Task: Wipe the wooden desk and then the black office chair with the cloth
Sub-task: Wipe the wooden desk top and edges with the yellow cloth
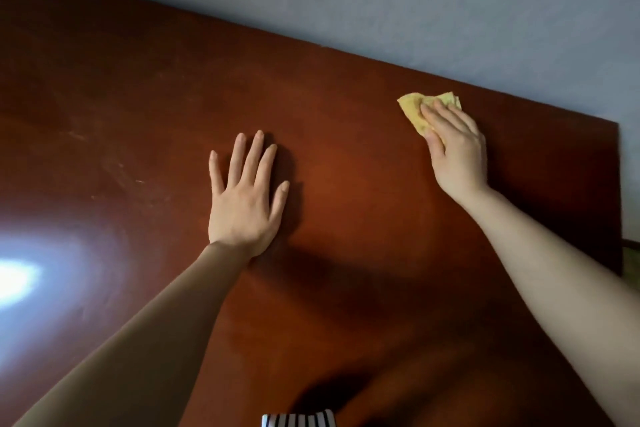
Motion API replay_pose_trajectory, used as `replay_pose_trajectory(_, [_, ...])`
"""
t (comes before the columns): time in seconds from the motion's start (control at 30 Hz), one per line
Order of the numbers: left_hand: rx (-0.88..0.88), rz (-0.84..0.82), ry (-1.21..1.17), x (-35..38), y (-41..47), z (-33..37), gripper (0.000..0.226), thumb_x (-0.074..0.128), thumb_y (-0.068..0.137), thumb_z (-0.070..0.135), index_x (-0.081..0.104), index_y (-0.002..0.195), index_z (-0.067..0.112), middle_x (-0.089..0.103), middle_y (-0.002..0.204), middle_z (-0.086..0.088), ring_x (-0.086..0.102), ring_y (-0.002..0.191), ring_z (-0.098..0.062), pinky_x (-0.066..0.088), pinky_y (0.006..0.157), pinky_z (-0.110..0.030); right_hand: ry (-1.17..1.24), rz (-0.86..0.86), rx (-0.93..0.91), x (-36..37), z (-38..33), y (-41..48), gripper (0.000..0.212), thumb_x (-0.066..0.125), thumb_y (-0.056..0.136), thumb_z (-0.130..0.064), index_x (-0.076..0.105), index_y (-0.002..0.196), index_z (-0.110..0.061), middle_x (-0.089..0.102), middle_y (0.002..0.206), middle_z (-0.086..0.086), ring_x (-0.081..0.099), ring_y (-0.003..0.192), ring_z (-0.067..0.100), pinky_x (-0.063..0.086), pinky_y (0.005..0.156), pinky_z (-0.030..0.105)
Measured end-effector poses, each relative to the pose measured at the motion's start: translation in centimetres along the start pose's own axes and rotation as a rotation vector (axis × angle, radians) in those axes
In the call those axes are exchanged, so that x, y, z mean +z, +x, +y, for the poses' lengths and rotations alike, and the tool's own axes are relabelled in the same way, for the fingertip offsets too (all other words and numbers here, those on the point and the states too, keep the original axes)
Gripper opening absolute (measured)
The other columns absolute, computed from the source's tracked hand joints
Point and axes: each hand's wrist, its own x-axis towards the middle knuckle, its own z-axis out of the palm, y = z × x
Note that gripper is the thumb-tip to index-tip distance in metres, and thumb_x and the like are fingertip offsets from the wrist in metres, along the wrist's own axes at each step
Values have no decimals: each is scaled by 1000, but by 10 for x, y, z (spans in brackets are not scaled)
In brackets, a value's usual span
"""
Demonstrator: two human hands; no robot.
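Cloth [414, 113], yellow and bunched, is pressed onto the far right part of a reddish-brown wooden desk [346, 166], close to its back edge, where a pale grey wall [450, 10] is met. It is covered by the right hand [457, 149], whose fingers are laid nearly straight on top while the thumb is set against the near edge. It appears to be pushed flat rather than gripped, probably so that it can be slid across the wood. The left hand [244, 198] is spread flat on the bare middle of the desk, fingers fanned apart, nothing held; it seems to be planted there as a brace for the long reach. Both forearms are stretched forward from the bottom of the view. A bright glare [17, 277] is reflected at the left edge of the desk, with faint smears shown beside it, so that side may be judged not yet wiped. A scrap of black-and-white striped fabric [298, 420] is seen at the bottom edge. No chair is shown.
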Motion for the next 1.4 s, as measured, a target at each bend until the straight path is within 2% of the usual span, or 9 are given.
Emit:
replay_pose_trajectory(0.17, [-11, 35, -91, -2, 0, 1, 57, 21, 98, 41, 29, 147, 13, 14, 158, -2, -1, 146, -17, -10, 117, -38, -40, 12, 27, 21, -30, 56, 39, 47, 97, -17, 51, 136, -19, 46, 144, 2, 37, 135, 21, 33, 105, 40])
replay_pose_trajectory(0.37, [-7, 5, -117, -2, 3, 1, 55, 21, 97, 40, 23, 149, 21, 11, 158, 2, 0, 146, -15, -6, 118, -39, -78, -45, -107, 55, -91, 98, 41, 44, 98, -20, 48, 138, -25, 43, 146, -3, 33, 137, 17, 30, 103, 37])
replay_pose_trajectory(0.47, [-6, 0, -105, -1, 5, 0, 55, 22, 97, 39, 23, 150, 22, 12, 157, 3, 2, 146, -15, -3, 118, -40, -91, -92, -206, 71, -122, 105, 41, 40, 99, -24, 45, 140, -28, 40, 148, -8, 30, 138, 14, 27, 104, 34])
replay_pose_trajectory(0.67, [-7, -6, -97, -1, 5, -2, 54, 20, 98, 39, 23, 150, 23, 14, 157, 3, 1, 146, -15, -5, 118, -38, -61, -247, -529, 78, -154, 84, 41, 40, 100, -24, 43, 140, -31, 38, 148, -9, 28, 140, 13, 22, 109, 36])
replay_pose_trajectory(0.87, [-18, 8, -115, -3, 5, -1, 54, 21, 98, 40, 23, 149, 24, 14, 156, 4, 2, 146, -13, -4, 118, -37, -52, -285, -745, 51, -116, 55, 41, 53, 95, -18, 51, 135, -24, 48, 141, -3, 40, 134, 17, 34, 105, 37])
replay_pose_trajectory(1.0, [-19, 4, -114, -3, 4, -2, 55, 20, 97, 40, 24, 149, 24, 15, 156, 4, 3, 146, -14, -6, 118, -37, -90, -254, -735, 35, -84, 63, 46, 62, 89, -10, 53, 133, -19, 52, 138, 2, 46, 130, 23, 41, 102, 43])
replay_pose_trajectory(1.1, [-20, 4, -105, -3, 5, -1, 55, 20, 97, 41, 24, 149, 24, 16, 157, 3, 4, 146, -15, -8, 117, -37, -82, -215, -624, 37, -85, 79, 42, 58, 92, -9, 54, 132, -16, 52, 138, 6, 46, 130, 26, 41, 102, 47])
replay_pose_trajectory(1.23, [-15, 10, -129, -3, 4, -1, 55, 22, 97, 41, 26, 149, 23, 18, 157, 2, 5, 146, -16, -4, 117, -39, -52, -162, -469, 58, -117, 106, 38, 49, 97, -11, 52, 134, -12, 48, 141, 8, 42, 133, 27, 34, 108, 43])
replay_pose_trajectory(1.4, [-11, 9, -138, -4, 5, -1, 56, 23, 96, 40, 25, 149, 23, 17, 157, 1, 5, 146, -17, -7, 118, -41, -96, -202, -461, 87, -177, 143, 41, 36, 101, -16, 42, 142, -17, 38, 149, 4, 29, 140, 22, 25, 112, 40])
